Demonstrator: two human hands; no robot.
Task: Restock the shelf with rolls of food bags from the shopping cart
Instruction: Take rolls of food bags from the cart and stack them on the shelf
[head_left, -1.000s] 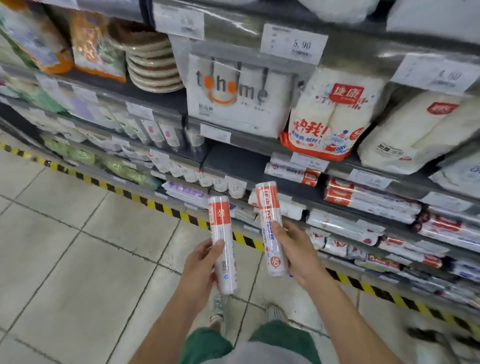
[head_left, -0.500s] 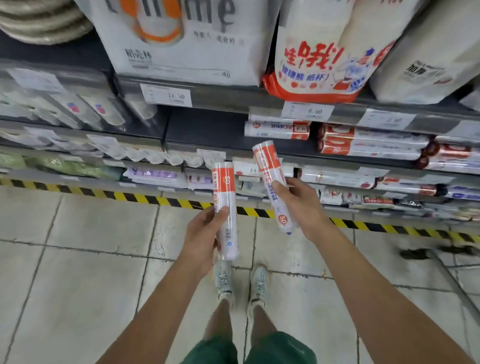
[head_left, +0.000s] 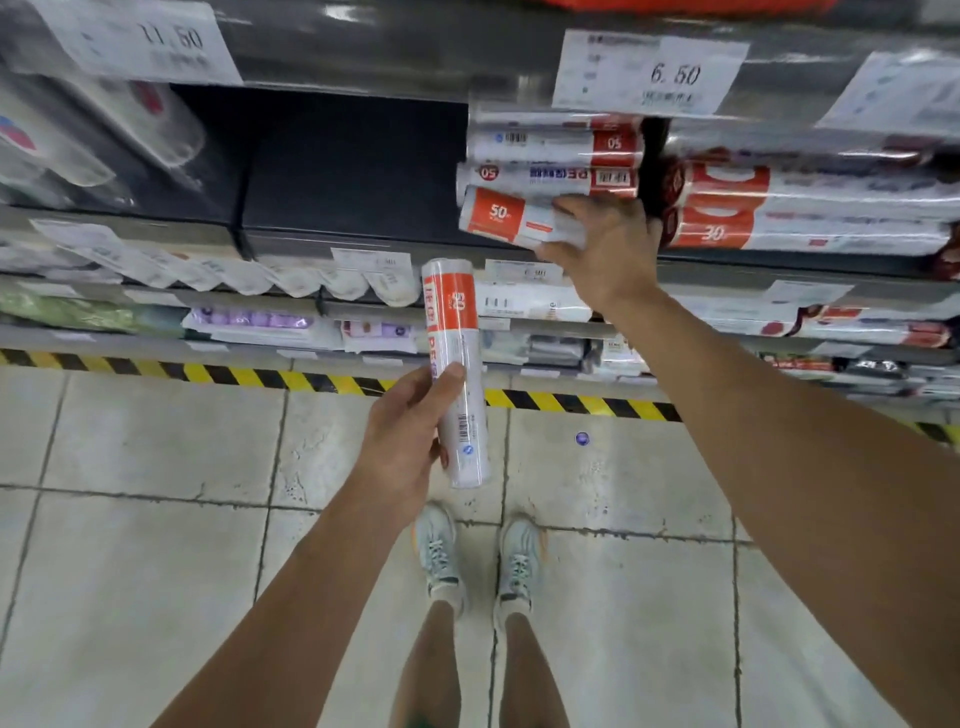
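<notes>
Food-bag rolls are the stock here, and the biggest thing holding them is the dark metal shelf (head_left: 353, 171), whose left part is bare while its right part carries a stack of white rolls with red-orange bands (head_left: 550, 156), lying on their sides. Just right of that stack lie larger clear-wrapped rolls with broad red labels (head_left: 810, 208). A white price tag reading 6.50 (head_left: 649, 73) hangs on the shelf edge above the stack.

Below, a yellow-and-black striped strip (head_left: 249, 375) runs along the pale tiled floor (head_left: 130, 545), where two light grey trainers (head_left: 441, 556) stand side by side.

The right hand (head_left: 605, 249) is clamped around one white roll with an orange end marked 50 (head_left: 511, 218), lying nearly level at the shelf's front edge, touching the bottom of the stack. The left hand (head_left: 405, 441) grips a second white roll with an orange band (head_left: 457, 374), held almost upright in the air in front of the lower shelves, well apart from the first.
</notes>
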